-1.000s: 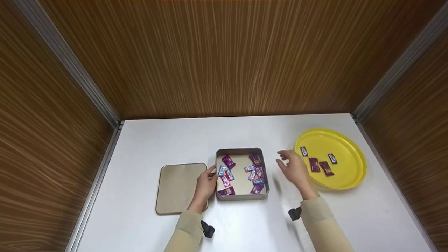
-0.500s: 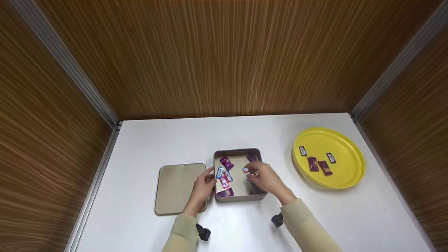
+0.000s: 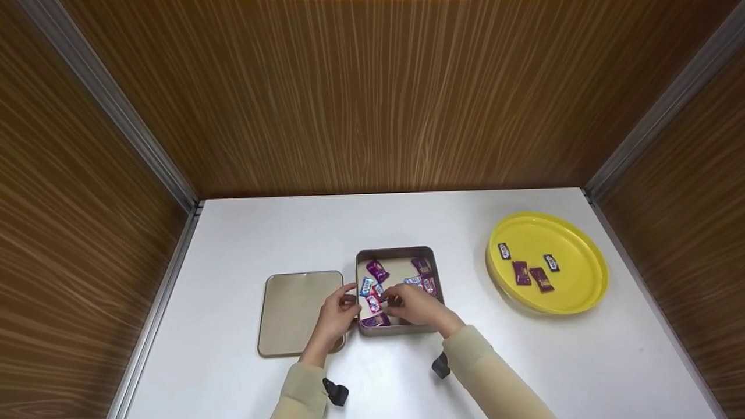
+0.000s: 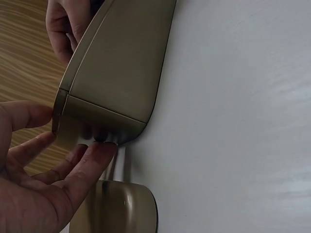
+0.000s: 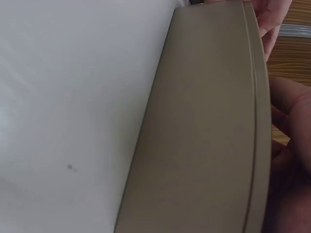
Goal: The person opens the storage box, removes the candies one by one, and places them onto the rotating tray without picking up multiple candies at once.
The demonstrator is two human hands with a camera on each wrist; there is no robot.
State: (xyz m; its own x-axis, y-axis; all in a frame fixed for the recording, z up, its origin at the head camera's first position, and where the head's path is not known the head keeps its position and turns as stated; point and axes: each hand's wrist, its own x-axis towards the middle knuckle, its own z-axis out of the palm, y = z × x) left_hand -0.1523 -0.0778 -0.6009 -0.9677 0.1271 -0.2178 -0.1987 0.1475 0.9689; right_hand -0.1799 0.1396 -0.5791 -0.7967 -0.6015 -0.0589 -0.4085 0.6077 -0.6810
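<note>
An open metal tin (image 3: 401, 330) holds several wrapped candies, in a left group and a right group. My right hand (image 3: 416, 305) reaches over the near wall into it, fingers curled down at the left group. A bit of blue wrapper shows at the fingertips, so it seems to pinch a small blue candy (image 3: 383, 299), mostly hidden by the hand. Beside that lie a pink candy (image 3: 373, 304) and a purple candy (image 3: 377, 270). My left hand (image 3: 336, 314) touches the outside of the tin's left wall; in the left wrist view its extended fingers (image 4: 90, 162) rest at the corner.
The tin's flat lid (image 3: 294, 314) lies on the white table to the left, partly under my left hand. At the right stands a round yellow tray (image 3: 573, 291) with several purple and dark-wrapped candies. Wood-grain panels (image 3: 372, 99) enclose the table's back and sides.
My right hand came from beside the yellow tray into the tin's right half, then moved left to the left group with a small candy apparently pinched. My left hand stays at the tin's left wall.
</note>
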